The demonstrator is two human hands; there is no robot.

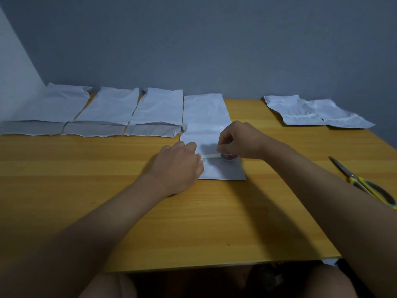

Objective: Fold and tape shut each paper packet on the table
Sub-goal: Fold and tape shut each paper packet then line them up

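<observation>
Head view: I'm looking down at the wooden table. The packet being worked lies at centre, its near end folded up. My left hand rests on the packet's left edge, fingers curled, pinning the free end of a tape strip. My right hand grips the small tape roll from above, fingers curled round it; the roll sits on the packet and the strip runs taut between both hands. At 10 o'clock, three more packets lie in a row along the far edge, near ends folded. At 2 o'clock, two crumpled packets overlap. Yellow-handled scissors lie at 3 o'clock near the right edge.
</observation>
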